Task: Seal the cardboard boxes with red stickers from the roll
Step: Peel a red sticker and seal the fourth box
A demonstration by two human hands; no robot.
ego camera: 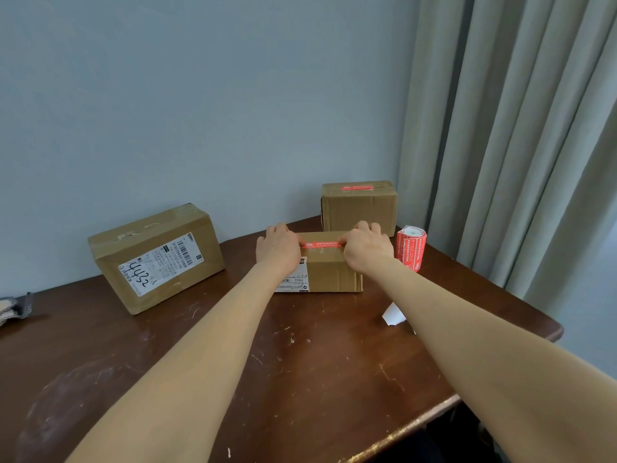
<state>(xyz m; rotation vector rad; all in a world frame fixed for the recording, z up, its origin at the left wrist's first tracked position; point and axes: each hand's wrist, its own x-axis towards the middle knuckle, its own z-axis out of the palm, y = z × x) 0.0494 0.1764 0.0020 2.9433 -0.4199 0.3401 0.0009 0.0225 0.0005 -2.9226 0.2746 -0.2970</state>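
Observation:
A small cardboard box [330,274] stands in the middle of the dark wooden table [300,355]. A red sticker [322,244] lies along its top. My left hand [278,248] holds the sticker's left end and my right hand [367,248] holds its right end, fingers curled down on the box top. The red sticker roll [411,248] stands upright just right of this box. Behind it, a second box [359,210] carries a red sticker [356,187] on its top. A larger box [157,259] with a white shipping label sits at the left.
A white scrap of backing paper [394,314] lies on the table under my right forearm. Grey curtains [517,145] hang at the right past the table's edge. A wall runs behind the boxes. Some fabric item [15,309] rests at the far left edge.

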